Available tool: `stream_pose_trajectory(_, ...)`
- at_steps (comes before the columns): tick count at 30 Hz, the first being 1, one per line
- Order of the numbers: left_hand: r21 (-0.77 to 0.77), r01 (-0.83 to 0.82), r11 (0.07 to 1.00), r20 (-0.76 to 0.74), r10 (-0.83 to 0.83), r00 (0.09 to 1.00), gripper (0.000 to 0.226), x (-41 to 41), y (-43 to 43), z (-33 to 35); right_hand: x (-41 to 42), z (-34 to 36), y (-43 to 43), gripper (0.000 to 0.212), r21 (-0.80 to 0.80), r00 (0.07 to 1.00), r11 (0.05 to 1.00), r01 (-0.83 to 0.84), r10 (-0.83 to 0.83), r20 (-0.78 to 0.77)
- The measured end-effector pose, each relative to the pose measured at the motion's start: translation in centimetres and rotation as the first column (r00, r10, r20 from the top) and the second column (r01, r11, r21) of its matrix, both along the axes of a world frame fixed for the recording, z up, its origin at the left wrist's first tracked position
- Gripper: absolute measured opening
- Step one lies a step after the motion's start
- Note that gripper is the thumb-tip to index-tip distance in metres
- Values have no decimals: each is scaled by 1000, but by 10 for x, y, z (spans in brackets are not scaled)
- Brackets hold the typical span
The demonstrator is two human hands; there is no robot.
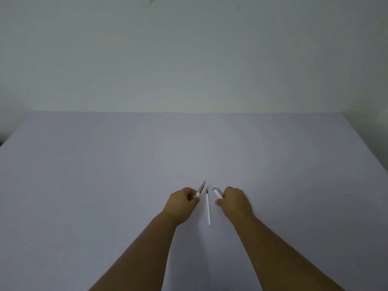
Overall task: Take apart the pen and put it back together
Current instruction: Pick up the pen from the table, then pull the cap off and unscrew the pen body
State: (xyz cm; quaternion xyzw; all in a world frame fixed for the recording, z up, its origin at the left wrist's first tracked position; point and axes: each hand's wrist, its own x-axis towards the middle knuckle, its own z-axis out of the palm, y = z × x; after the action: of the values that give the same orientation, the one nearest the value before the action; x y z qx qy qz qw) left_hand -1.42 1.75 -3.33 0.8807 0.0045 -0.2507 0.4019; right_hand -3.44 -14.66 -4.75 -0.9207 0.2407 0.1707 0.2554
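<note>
The pen is in three parts. A thin white refill (208, 208) with a dark tip lies on the table between my hands, tip pointing away from me. My left hand (182, 203) is closed on the pen's front section (201, 188), a grey tapered cone with a white collar that sticks up and to the right from my fingers. My right hand (234, 201) is closed on the white rear barrel (217, 192), whose silver end points up and to the left. Both parts are held a short way to either side of the refill, apart from it.
A wide pale lilac table (105, 185) fills the lower view, its far edge meeting a plain white wall (189, 59). The table's left and right edges slope inward toward the wall.
</note>
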Motion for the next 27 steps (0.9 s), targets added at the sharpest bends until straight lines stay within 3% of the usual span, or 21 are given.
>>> stream_pose_trajectory(13,6,34,999,90,-34,995,8,-4,-1,-5,-4,-4,1,35,13,1000,1000,-18,18,8)
stream_pose_trajectory(21,-3,43,999,75,-43,996,22,-5,0,-1,-9,0,1,34,25,997,1000,-7,5,78)
stream_pose_trajectory(24,49,99,994,127,-104,986,19,-5,1,0,-2,16,1,47,151,980,983,108,-131,148)
stream_pose_trajectory(27,90,150,985,216,-167,962,20,-5,0,5,11,32,3,59,405,983,897,176,-178,-31)
